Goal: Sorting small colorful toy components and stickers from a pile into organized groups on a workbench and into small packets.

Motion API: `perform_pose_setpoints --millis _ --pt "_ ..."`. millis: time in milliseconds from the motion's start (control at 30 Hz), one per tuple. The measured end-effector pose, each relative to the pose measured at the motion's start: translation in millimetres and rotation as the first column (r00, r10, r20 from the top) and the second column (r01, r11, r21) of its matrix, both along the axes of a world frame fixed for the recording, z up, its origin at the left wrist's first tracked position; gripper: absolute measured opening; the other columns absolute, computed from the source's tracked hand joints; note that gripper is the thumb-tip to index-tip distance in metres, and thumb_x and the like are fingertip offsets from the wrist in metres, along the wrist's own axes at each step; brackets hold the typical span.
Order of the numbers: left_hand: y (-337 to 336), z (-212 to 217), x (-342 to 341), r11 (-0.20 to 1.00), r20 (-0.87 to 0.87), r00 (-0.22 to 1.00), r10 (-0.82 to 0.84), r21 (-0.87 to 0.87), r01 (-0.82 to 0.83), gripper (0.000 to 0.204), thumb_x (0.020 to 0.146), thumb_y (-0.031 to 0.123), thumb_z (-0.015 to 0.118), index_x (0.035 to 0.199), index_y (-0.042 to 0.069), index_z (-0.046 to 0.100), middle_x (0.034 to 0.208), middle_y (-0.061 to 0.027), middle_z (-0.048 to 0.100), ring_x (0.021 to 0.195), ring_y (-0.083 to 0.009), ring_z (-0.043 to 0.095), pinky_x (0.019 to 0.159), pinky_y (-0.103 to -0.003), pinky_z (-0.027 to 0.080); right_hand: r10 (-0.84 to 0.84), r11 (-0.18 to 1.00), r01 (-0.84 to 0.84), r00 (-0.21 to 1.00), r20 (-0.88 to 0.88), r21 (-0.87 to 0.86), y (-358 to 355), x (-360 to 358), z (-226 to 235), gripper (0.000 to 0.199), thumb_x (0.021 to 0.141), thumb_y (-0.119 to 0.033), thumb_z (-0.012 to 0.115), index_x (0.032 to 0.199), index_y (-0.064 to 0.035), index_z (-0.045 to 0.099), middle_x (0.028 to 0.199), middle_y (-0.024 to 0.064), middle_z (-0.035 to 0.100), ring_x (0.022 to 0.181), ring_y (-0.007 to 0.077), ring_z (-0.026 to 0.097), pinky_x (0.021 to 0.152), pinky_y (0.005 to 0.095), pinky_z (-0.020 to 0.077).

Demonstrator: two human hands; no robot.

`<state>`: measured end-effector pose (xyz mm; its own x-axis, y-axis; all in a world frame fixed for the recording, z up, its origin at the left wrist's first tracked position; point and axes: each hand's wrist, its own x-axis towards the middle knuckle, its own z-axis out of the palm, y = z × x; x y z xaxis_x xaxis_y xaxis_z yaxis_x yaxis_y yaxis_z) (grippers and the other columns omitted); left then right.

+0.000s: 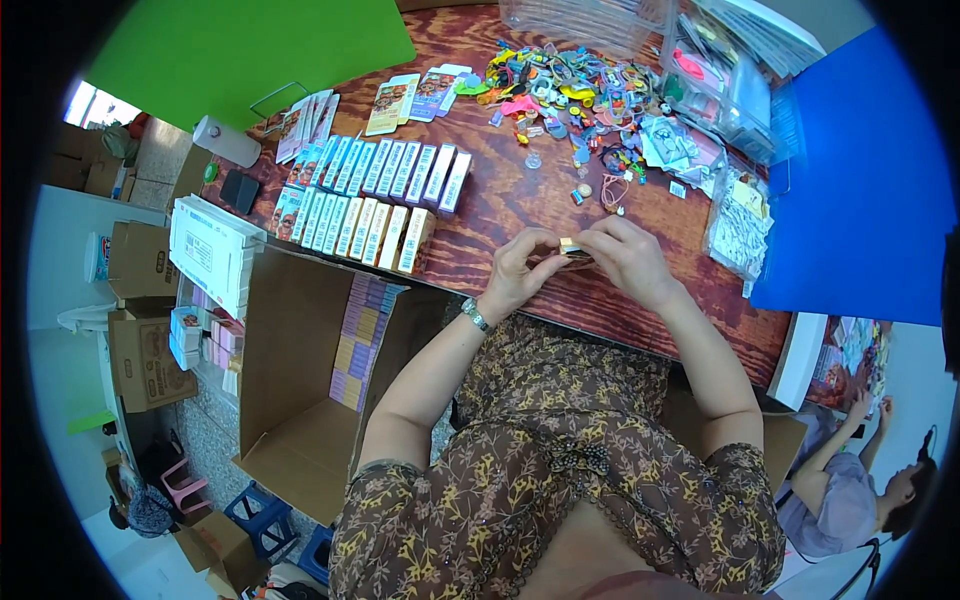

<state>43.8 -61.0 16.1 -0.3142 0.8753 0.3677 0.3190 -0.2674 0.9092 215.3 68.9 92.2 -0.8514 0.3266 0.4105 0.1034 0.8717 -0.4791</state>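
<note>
My left hand (518,268) and my right hand (628,258) meet over the near edge of the dark wooden table (500,215), both pinching a small yellowish box (571,246) between their fingertips. A watch sits on my left wrist. Two rows of small upright printed boxes (375,200) stand to the left of my hands. A heap of colourful little trinkets (575,95) lies further back, beyond my hands.
An open cardboard carton (300,400) with stacked small boxes stands at my lower left. A white box stack (212,250), clear plastic bins (720,70), a bag of white pieces (742,225), blue and green boards surround the table. Another person (850,480) sits at lower right.
</note>
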Motion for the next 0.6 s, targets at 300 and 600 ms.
perform_pose_setpoints --millis 300,600 --pt "0.4 13.1 4.4 0.973 -0.31 0.937 0.164 0.205 -0.103 0.037 0.083 0.001 0.077 0.117 0.003 0.064 0.112 -0.0146 0.067 0.092 -0.0219 0.072 0.072 -0.03 0.059 -0.03 0.952 -0.004 0.994 0.107 0.308 -20.6 3.8 3.1 0.026 0.079 -0.004 0.069 0.104 -0.0082 0.069 0.094 0.0049 0.063 0.09 0.0237 0.067 0.071 0.0352 0.0559" --pt "-4.1 4.9 6.8 0.973 -0.477 0.865 0.153 0.226 -0.047 0.03 0.082 -0.001 0.073 0.11 0.008 0.069 0.114 -0.0128 0.064 0.089 -0.0266 0.071 0.07 -0.035 0.061 -0.068 0.988 0.066 0.998 -0.013 -0.139 -10.6 27.0 -12.7 0.041 0.083 -0.002 0.073 0.123 -0.0057 0.067 0.118 0.0137 0.066 0.109 0.0329 0.066 0.094 0.0404 0.0545"
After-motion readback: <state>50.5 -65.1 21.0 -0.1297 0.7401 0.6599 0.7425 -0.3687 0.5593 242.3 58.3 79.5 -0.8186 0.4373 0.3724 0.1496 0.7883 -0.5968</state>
